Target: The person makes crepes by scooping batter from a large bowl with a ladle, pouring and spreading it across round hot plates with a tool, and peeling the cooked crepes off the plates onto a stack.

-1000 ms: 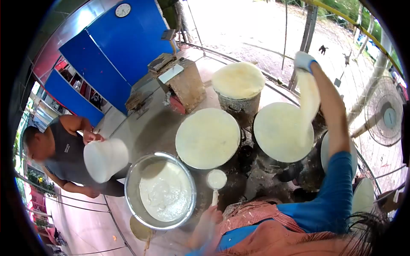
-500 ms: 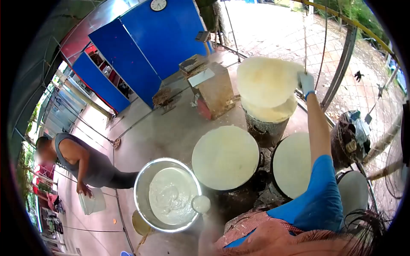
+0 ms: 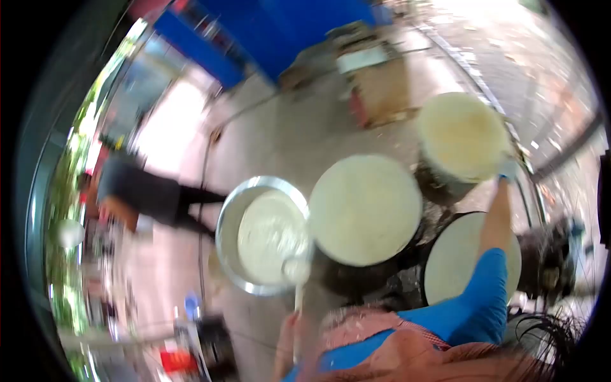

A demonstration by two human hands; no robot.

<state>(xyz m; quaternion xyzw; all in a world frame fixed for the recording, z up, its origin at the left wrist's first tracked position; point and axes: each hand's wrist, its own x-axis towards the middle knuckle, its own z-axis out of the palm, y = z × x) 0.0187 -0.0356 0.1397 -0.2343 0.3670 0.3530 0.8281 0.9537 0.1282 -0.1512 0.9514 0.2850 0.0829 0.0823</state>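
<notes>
My left hand (image 3: 290, 330), low in the view, is closed round the pale handle of a ladle (image 3: 296, 271). The ladle's bowl is at the near right rim of a large metal pot (image 3: 224, 260) of thick white batter (image 3: 270, 232). My right hand (image 3: 507, 167), in a light glove with a blue cuff, is stretched out to the right edge of a thin round pale sheet (image 3: 461, 135). That sheet lies on top of a dark drum; blur hides the fingers. Between pot and drum is a round flat surface covered in pale white (image 3: 366, 210).
Another round pale-topped surface (image 3: 449, 267) lies under my right arm. A person in grey (image 3: 137, 191) stands left beyond the pot. A box-like block (image 3: 382, 83) stands on the floor at the back. Wire fencing runs along the right.
The pale round sheet, hanging from my right hand before, now lies on the drum. My view has turned left and down, bringing my left hand and the ladle handle into sight.
</notes>
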